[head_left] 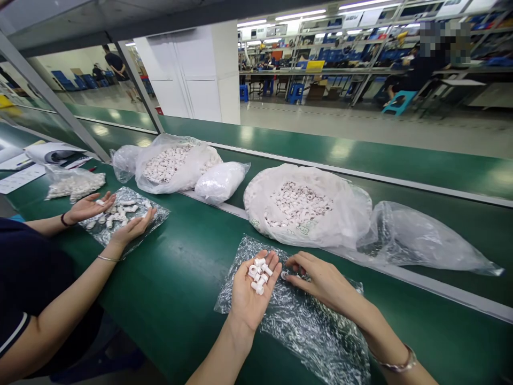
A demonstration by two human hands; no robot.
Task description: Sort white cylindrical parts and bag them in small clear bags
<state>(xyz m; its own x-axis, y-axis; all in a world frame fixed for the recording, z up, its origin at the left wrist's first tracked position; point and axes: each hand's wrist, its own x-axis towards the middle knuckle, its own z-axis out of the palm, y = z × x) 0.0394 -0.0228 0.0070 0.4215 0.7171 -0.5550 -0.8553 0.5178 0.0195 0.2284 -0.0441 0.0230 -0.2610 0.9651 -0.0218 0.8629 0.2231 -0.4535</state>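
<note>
My left hand (pixel 253 291) is palm up and cupped, holding a small pile of white plastic fittings (pixel 259 275). To its right, my right hand (pixel 320 275) is palm down with thumb and fingers curved apart, next to a single white fitting (pixel 284 275) close to its fingertips; it does not seem to grip it. Beneath both hands lies a crinkled clear plastic sheet or bag (pixel 304 331) on the green table (pixel 180 278). Just beyond is a large open bag (pixel 256 198) full of small white pieces (pixel 298 204).
At the left, a co-worker's hands (pixel 132 230) are over white fittings on another clear plastic sheet (pixel 158 214). More filled bags (pixel 172 163) stand behind, and a crumpled clear bag (pixel 428 235) lies right. A metal post (pixel 138 88) rises beyond the table.
</note>
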